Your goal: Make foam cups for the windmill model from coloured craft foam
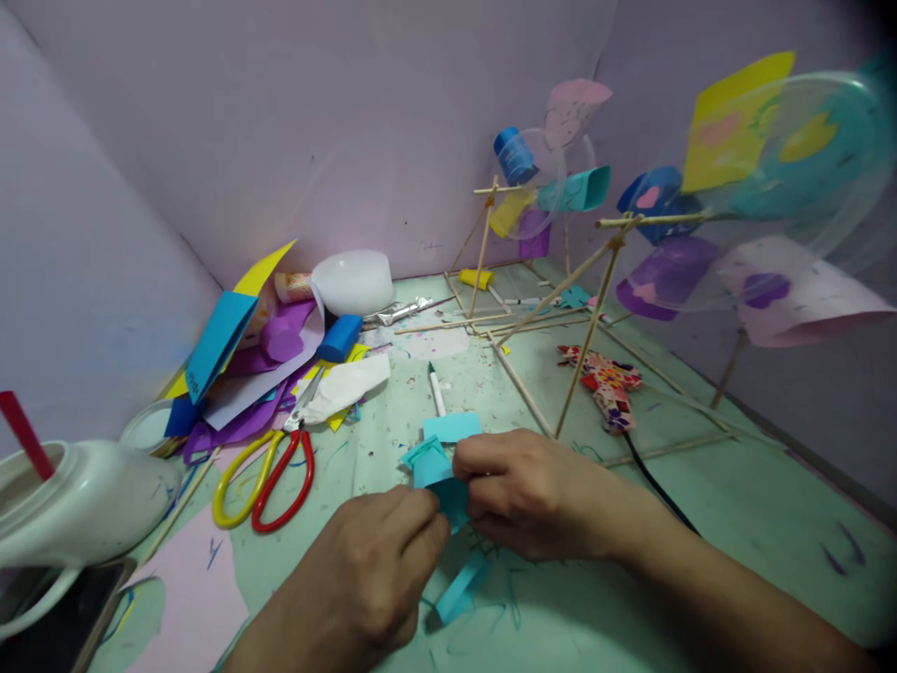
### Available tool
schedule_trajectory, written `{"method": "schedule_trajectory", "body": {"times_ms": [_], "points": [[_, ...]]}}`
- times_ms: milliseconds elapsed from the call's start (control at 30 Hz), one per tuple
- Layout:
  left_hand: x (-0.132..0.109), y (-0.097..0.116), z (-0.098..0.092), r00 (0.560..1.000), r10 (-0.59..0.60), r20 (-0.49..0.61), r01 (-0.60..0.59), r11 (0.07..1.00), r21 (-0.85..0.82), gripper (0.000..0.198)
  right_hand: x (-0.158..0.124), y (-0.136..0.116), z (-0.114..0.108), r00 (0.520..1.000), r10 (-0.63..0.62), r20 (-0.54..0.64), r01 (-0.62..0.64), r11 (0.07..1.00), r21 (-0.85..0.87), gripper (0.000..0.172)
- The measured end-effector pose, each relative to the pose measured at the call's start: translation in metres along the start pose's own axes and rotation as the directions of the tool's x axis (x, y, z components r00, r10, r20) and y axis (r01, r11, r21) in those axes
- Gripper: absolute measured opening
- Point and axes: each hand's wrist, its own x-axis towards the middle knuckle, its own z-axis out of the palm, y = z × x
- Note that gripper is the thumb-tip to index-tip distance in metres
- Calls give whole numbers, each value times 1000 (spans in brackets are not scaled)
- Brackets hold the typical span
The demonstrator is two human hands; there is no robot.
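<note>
Across the pale green tabletop (pixel 771 505), wooden-stick frame (pixel 587 341) walls the right. Right hand (pixel 519 491) sits close to its base bar (pixel 522 388); left hand (pixel 378 561) has some room before the red-and-yellow-handled scissors (pixel 294 425). Both hands pinch curled cyan paper (pixel 433 465) by its edges, grip closed, front centre. Green-tipped marker (pixel 437 388) lies beyond.

Turquoise paper (pixel 431 470), curled, between both hands (pixel 371 556) (pixel 529 491)

Left fingers (pixel 424 523) and right fingers (pixel 480 463) on curled turquoise paper (pixel 433 470), scissors (pixel 295 426) off to the left.
</note>
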Motion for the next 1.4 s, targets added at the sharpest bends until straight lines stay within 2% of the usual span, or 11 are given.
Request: {"method": "schedule_trajectory", "body": {"times_ms": [233, 1033, 1400], "points": [[-1, -1, -1, 1000, 24, 7, -24, 1000, 20, 27, 0, -1, 0, 1000, 0, 8, 0, 1000, 0, 26], [3, 0, -2, 1000, 23, 12, -23, 1000, 7, 26, 0, 0, 2, 999, -10, -40, 8, 999, -32, 19], [2, 0, -2, 999, 33, -1, -33, 999, 4, 26, 0, 0, 1, 1000, -3, -5, 3, 1000, -16, 17]]}}
